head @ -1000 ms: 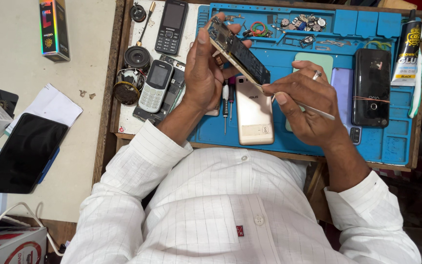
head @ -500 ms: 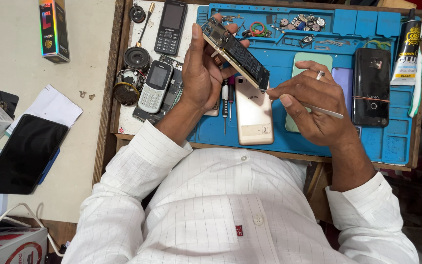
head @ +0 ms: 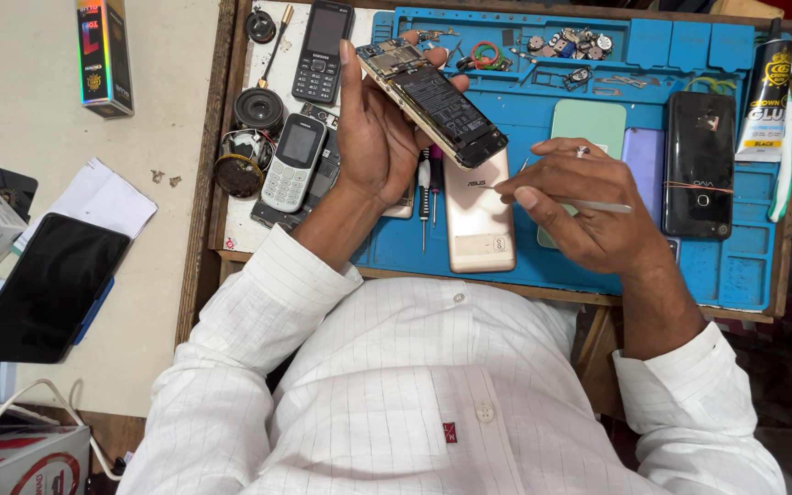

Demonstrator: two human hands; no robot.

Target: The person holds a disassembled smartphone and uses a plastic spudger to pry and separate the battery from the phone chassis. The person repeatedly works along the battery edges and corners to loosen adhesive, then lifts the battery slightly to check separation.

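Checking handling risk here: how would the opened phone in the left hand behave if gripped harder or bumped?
The opened smartphone with bare battery and circuit board is probably stiff but fragile, its parts uncovered. Held only by its edges in the left hand, it might slip.

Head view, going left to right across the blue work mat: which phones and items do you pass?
Left hand holding the opened phone → gold phone lying back up → right hand holding a thin tool → black phone → glue tube.

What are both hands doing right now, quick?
Left hand: closed around an opened phone, held above the blue mat.
Right hand: pinching a thin silver tool.
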